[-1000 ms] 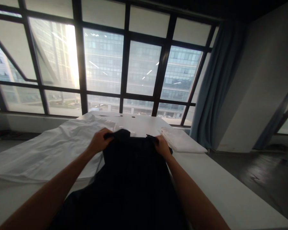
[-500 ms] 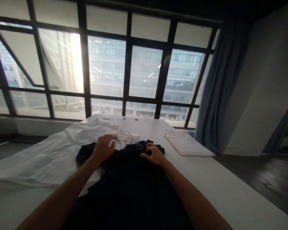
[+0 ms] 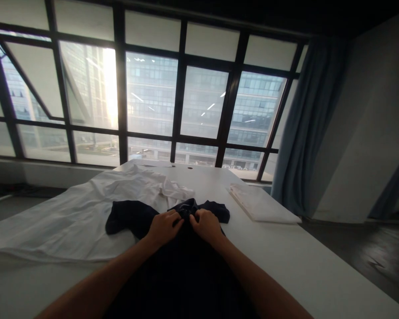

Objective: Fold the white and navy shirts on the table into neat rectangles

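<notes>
Both hands at the collar of the dark shirt

We see our left hand (image 3: 162,227) and right hand (image 3: 206,225) side by side, each grip pinching the collar of the navy shirt (image 3: 182,261) lying mid-worktop (image 3: 319,266), overlapping the white shirt (image 3: 69,217) to its left

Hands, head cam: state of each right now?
Left hand: closed, pinching the dark shirt at its collar.
Right hand: closed, pinching the same collar.
</notes>
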Demonstrator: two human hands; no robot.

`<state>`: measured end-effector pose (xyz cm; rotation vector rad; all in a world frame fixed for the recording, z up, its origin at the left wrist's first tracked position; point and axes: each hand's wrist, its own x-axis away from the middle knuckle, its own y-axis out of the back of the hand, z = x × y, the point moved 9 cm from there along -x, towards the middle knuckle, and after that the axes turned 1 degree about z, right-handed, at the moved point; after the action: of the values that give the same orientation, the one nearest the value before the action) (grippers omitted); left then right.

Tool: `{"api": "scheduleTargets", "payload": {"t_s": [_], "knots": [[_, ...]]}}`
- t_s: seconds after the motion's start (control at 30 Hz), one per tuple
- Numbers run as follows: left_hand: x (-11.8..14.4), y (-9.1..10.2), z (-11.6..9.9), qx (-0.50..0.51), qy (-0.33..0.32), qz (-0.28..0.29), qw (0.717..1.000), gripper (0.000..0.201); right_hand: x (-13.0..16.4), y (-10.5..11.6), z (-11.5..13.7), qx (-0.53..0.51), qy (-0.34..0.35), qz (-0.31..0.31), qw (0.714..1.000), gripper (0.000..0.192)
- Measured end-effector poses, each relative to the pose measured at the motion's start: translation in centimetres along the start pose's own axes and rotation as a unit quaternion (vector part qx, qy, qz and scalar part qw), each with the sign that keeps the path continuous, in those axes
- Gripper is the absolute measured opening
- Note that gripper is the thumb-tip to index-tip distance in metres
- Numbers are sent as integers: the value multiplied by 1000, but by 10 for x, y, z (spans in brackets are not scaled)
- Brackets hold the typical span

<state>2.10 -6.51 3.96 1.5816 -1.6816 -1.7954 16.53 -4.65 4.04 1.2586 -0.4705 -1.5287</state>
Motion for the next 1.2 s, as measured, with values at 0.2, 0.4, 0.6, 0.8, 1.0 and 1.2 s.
{"api": "scheduleTargets", "payload": {"t_s": [0.2,0.4,0.6,0.8,1.0,1.2], "knots": [[2,15,8,-4,46,-82,996,26,-2,-13,-12,-258,-38,41,965,21],[1,19,1,3,22,-80,997,20,0,4,10,-344,92,16,934,18],[0,8,-4,51,23,-19,998,16,4,-1,16,-365,109,49,923,19],[0,9,4,55,58,-28,996,14,7,-7,16,-249,130,38,959,19],[-1,2,10,81,77,-27,993,17,7,-7,24,-264,175,61,947,16],[-2,0,-2,192,-2,-8,981,19,3,-16,12,-294,140,100,940,17]]}}
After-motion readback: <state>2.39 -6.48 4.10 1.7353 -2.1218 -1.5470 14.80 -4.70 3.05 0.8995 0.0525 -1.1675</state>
